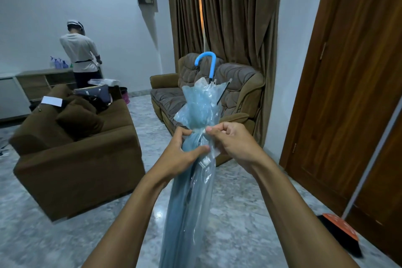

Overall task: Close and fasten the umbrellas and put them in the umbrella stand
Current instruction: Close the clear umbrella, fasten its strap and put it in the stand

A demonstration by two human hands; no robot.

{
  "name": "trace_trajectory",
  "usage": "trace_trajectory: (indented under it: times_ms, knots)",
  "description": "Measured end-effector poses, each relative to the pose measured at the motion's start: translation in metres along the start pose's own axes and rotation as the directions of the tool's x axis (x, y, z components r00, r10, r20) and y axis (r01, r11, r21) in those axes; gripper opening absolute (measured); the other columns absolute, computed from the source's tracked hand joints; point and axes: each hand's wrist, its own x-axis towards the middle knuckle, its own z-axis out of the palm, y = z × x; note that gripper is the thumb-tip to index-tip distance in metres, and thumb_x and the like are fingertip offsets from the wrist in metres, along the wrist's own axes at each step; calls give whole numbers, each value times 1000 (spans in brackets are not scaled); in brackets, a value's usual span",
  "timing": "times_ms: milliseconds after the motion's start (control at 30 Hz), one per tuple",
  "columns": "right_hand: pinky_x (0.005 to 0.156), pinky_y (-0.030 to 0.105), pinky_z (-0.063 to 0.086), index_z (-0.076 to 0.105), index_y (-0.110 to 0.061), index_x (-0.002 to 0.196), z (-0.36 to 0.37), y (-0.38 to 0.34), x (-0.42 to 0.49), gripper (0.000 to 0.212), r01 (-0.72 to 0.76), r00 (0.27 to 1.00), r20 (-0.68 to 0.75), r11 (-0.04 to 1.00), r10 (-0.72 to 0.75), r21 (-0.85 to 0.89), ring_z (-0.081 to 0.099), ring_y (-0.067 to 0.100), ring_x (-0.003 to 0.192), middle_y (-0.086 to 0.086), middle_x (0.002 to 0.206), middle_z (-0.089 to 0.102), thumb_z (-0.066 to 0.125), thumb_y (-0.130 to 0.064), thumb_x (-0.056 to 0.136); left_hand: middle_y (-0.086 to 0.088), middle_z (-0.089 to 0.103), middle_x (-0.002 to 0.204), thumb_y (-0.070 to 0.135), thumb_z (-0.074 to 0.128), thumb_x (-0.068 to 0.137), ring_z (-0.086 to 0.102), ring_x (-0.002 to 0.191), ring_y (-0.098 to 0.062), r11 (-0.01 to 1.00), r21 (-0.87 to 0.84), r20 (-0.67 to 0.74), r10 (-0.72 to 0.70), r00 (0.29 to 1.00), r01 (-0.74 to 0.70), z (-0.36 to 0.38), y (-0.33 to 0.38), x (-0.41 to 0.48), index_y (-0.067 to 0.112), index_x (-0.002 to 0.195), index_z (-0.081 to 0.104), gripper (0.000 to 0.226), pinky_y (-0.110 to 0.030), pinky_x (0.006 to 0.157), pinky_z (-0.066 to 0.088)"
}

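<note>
A folded light-blue translucent umbrella (193, 198) stands upright in front of me, its curved blue handle (206, 60) pointing up toward the far sofa. My left hand (185, 150) grips the bunched canopy at mid-height, thumb across the front. My right hand (230, 139) pinches the small white fastening strap (210, 154) at the same height, fingers curled. Above my hands the canopy flares loosely; below them it hangs gathered. No umbrella stand is in view.
A brown sofa (76, 154) with bags on it stands at left, another sofa (237, 93) behind the umbrella before brown curtains. Wooden doors (348, 93) fill the right. A broom (339, 235) leans there. A person (81, 54) stands at a far counter, back turned.
</note>
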Motion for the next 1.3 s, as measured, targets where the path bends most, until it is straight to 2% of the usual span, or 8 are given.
trace_trajectory:
  times_ms: [333, 467, 567, 800, 933, 1000, 1167, 1300]
  knots:
    - [60, 29, 53, 65, -9, 85, 3, -6, 2, 17, -6, 992, 128, 999, 1, 37, 65, 25, 71, 14, 78, 71, 69, -25, 89, -19, 70, 102, 20, 74, 83, 72, 86, -30, 984, -177, -146, -52, 988, 26, 0, 1, -6, 24, 103, 44, 36, -42, 76, 58]
    - [70, 39, 59, 74, -2, 89, 5, -2, 5, 22, -15, 1000, 0, 997, 15, 77, 71, 24, 74, 15, 83, 76, 79, -22, 80, -25, 71, 94, 12, 67, 89, 70, 71, -28, 954, -300, -123, -32, 992, -6, -1, 10, -13, 15, 105, 45, 27, -36, 63, 55]
    - [61, 20, 54, 77, -1, 90, 12, 2, 2, 23, 30, 994, -108, 999, -28, 21, 67, 7, 66, 8, 82, 76, 80, -20, 79, -23, 72, 88, 11, 64, 91, 69, 64, -23, 945, -327, -118, -15, 993, -24, -4, 8, -16, 16, 103, 45, 23, -32, 56, 54]
    - [47, 19, 49, 63, -5, 85, 24, 7, -4, 13, -132, 990, -8, 941, 142, 311, 61, 8, 48, 0, 61, 69, 70, -16, 88, -18, 72, 84, 12, 63, 92, 69, 62, -20, 900, -437, -40, -30, 999, 10, -8, 8, -19, 13, 104, 49, 18, -29, 56, 54]
    - [46, 24, 46, 65, -5, 80, 27, 13, -2, 15, -91, 985, -115, 950, 131, 299, 55, 15, 48, 7, 61, 68, 72, -17, 87, -4, 50, 118, 42, 59, 92, 53, 110, -20, 984, 153, -130, -75, 989, 95, -12, 7, -13, 37, 113, 61, 22, -33, 98, 43]
    - [44, 23, 42, 65, -5, 77, 33, 13, -4, 17, -81, 981, -151, 962, 123, 259, 53, 15, 46, 6, 58, 66, 72, -17, 87, 1, 38, 116, 40, 53, 94, 39, 120, -17, 918, 392, -222, 33, 974, 58, -10, 14, -17, 39, 122, 59, 29, -25, 100, 33]
    - [46, 23, 47, 67, -2, 76, 42, 11, 0, 19, -30, 963, -264, 993, 61, 118, 56, 13, 46, 10, 60, 64, 74, -16, 86, 0, 56, 134, 32, 63, 84, 55, 122, -16, 887, 456, -141, 160, 977, -79, 2, 19, -26, 26, 147, 36, 69, -27, 96, 46]
    - [62, 45, 58, 71, 5, 91, 34, 11, -1, 21, -37, 985, -165, 997, 48, 70, 67, 27, 66, 26, 83, 72, 69, -16, 90, 3, 54, 140, 31, 73, 82, 52, 125, -9, 913, 395, -107, 161, 981, -106, -3, 8, -26, 21, 151, 31, 81, -16, 94, 38]
